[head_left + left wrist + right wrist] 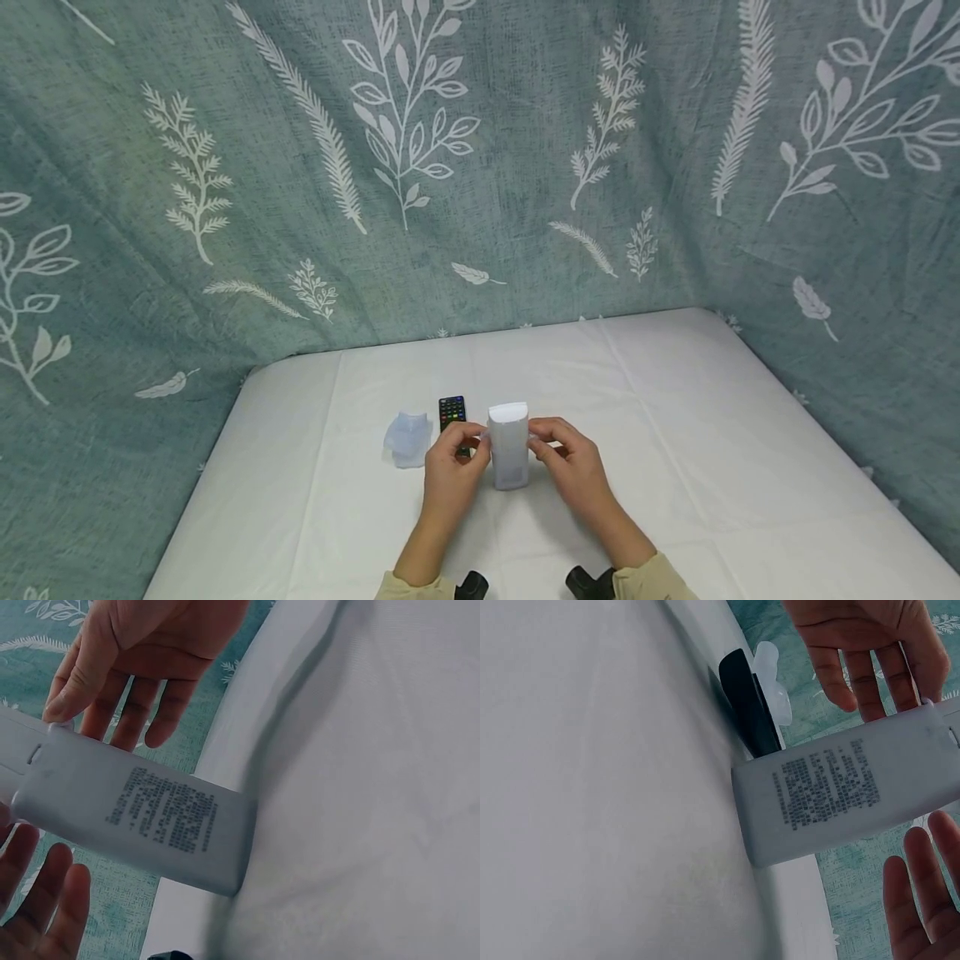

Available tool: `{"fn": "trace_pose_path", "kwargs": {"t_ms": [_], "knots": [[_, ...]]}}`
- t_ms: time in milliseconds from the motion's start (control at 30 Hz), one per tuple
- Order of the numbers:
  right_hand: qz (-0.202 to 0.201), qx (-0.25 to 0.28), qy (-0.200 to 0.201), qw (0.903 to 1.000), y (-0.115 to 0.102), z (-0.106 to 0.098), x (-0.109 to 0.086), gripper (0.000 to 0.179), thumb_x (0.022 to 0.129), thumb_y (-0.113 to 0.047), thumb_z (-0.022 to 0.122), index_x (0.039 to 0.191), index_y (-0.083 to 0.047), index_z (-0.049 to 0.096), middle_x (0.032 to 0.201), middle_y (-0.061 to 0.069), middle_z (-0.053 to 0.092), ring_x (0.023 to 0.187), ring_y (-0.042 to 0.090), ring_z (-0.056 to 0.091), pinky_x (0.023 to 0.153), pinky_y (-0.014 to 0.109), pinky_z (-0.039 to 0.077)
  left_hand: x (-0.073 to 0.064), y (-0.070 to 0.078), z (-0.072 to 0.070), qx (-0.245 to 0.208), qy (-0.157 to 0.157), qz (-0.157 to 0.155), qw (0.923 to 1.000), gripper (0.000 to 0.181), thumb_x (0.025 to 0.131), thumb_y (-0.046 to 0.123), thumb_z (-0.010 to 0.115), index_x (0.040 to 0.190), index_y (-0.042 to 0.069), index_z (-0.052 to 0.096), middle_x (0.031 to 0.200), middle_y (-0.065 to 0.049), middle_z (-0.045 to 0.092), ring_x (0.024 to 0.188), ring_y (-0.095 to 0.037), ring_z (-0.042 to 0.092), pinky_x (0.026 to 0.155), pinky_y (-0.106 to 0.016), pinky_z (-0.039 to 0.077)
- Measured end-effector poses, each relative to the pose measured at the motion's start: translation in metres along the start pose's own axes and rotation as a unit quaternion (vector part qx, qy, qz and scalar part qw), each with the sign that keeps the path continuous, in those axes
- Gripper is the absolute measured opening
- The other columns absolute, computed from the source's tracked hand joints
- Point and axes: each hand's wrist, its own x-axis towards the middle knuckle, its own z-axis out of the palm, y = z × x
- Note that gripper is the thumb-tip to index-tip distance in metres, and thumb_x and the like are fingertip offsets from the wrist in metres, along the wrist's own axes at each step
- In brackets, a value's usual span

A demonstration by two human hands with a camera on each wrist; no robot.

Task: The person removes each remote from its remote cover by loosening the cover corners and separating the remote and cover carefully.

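Pinched white container (511, 454) upright with left hand (453, 475) and right hand (576, 469) over white tablecloth (360, 517); had leafy green curtain (517, 158) at far side.

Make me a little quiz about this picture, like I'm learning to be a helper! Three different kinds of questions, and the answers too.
1. True or false: in the head view, the person's left hand hides part of the black remote.

2. Pick one. What shows on the white case in both wrist views?
A. Red stripes
B. Small dark print
C. A round dial

3. Fill in the blank: in the head view, the translucent bluish thing lies to the ____ of the remote.

Key:
1. True
2. B
3. left
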Motion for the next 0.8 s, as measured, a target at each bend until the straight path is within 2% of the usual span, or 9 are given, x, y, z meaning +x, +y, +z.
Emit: {"fn": "trace_pose_path", "kwargs": {"t_ms": [67,267,400,533,800], "knots": [[0.009,0.004,0.003,0.9999,-0.003,0.0,0.0,0.014,0.089,-0.01,0.073,0.102,-0.015,0.075,0.106,0.003,0.074,0.089,-0.001,0.064,0.067,0.022,0.057,0.0,0.001,0.001,0.004,0.001,-0.004,1.0,0.014,0.088,0.003,0.071,0.093,0.016,0.073,0.095,-0.001,0.072,0.083,-0.011,0.066,0.067,-0.018,0.052],[0.05,0.0,0.004,0.9988,-0.037,-0.004,0.003,0.008,0.088,0.0,0.071,0.094,-0.003,0.074,0.1,0.013,0.073,0.082,0.0,0.064,0.066,0.023,0.057,0.0,-0.001,0.002,-0.007,0.008,-0.001,0.9999,0.017,0.086,0.0,0.071,0.095,0.014,0.072,0.093,-0.004,0.073,0.078,-0.01,0.065,0.065,-0.018,0.052],[0.054,0.002,0.006,0.9985,-0.023,-0.002,0.003,0.008,0.088,0.001,0.071,0.094,-0.003,0.074,0.101,0.014,0.072,0.082,0.001,0.064,0.066,0.026,0.059,-0.001,-0.002,0.003,-0.023,0.012,0.006,0.9996,0.025,0.085,-0.005,0.069,0.098,0.016,0.072,0.093,-0.005,0.074,0.075,-0.009,0.063,0.063,-0.017,0.051],[0.054,0.008,0.01,0.9985,-0.004,0.001,0.002,0.009,0.087,0.0,0.072,0.094,-0.006,0.074,0.1,0.012,0.073,0.081,0.0,0.063,0.065,0.027,0.059,-0.001,-0.003,0.003,-0.013,0.017,0.013,0.9997,0.029,0.083,-0.006,0.069,0.099,0.018,0.074,0.09,-0.004,0.074,0.072,-0.007,0.06,0.063,-0.017,0.051],[0.082,0.008,-0.006,0.9966,0.007,0.0,0.001,0.003,0.091,-0.014,0.072,0.093,-0.014,0.074,0.097,0.002,0.073,0.079,0.002,0.063,0.066,0.022,0.057,0.0,-0.004,0.006,0.014,0.022,0.034,0.9991,0.025,0.081,-0.006,0.069,0.095,0.013,0.075,0.082,-0.001,0.068,0.07,-0.004,0.058,0.062,-0.017,0.051]]}}
